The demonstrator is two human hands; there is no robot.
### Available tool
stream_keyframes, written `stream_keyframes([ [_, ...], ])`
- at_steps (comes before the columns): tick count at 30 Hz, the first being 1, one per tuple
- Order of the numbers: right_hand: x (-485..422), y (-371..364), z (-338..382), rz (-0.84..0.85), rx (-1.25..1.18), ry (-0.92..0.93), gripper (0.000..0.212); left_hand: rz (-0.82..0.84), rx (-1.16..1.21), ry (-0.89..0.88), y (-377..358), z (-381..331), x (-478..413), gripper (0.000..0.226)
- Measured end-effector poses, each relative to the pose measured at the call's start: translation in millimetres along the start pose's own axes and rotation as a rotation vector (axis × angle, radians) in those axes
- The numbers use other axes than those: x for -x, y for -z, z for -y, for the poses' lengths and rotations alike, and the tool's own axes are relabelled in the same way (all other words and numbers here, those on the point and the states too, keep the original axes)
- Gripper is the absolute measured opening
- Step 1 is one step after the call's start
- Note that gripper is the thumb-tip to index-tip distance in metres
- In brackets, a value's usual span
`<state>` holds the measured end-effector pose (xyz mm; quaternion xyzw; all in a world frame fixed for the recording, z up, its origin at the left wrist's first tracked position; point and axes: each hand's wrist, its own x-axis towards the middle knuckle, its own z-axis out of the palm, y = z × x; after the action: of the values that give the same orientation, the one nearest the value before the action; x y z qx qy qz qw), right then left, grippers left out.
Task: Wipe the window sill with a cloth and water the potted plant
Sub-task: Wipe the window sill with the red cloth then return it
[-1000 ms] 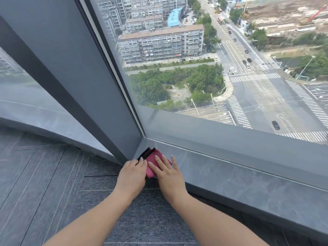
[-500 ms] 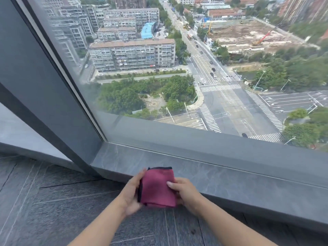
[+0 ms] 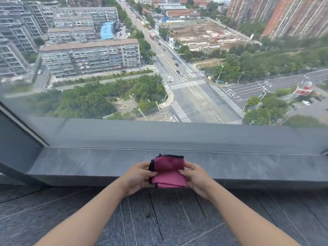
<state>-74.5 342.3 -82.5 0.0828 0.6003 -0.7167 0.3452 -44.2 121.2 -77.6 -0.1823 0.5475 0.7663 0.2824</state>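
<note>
Two hands clamp the folded cloth point(image 3: 167, 172): left hand point(image 3: 140, 176) pinches its left edge, right hand point(image 3: 195, 176) its right edge. Cloth sits at the front edge of the sill point(image 3: 88, 164); contact with the stone cannot be confirmed. Risk: edge-only pinches may let the fold fall open, so a pass would drag unevenly and miss the back strip beside the glass point(image 3: 195, 96). Plant not in view; watering looks outstanding.

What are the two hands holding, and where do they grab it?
Both hold the folded pink cloth: the left hand pinches its left edge, the right hand its right edge, above the grey window sill.
</note>
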Motion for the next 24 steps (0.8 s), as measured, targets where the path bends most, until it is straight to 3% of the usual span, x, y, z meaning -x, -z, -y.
stream_keyframes([
  [5, 14, 31, 2, 0.036, 0.04, 0.026, 0.043, 0.013, -0.041, 0.02, -28, -2, -9, 0.047],
  [9, 24, 72, 6, 0.017, -0.002, 0.025, 0.026, 0.019, -0.151, 0.032, -72, -18, -23, 0.033],
  [11, 33, 100, 12, 0.017, -0.015, 0.048, 0.022, 0.028, -0.365, -0.027, -102, -27, -40, 0.011],
  [13, 46, 132, 22, -0.002, -0.034, 0.096, 0.015, 0.065, -0.648, -0.086, -142, -38, -61, 0.022],
  [18, 107, 218, 51, -0.143, -0.065, 0.164, 0.037, 0.147, -1.186, -0.11, -267, -59, -92, 0.054],
  [21, 148, 264, 65, -0.223, -0.066, 0.165, 0.055, 0.252, -1.422, -0.107, -339, -62, -103, 0.051],
  [24, 178, 302, 73, -0.29, -0.018, 0.113, 0.045, 0.364, -1.586, -0.068, -393, -56, -115, 0.047],
])
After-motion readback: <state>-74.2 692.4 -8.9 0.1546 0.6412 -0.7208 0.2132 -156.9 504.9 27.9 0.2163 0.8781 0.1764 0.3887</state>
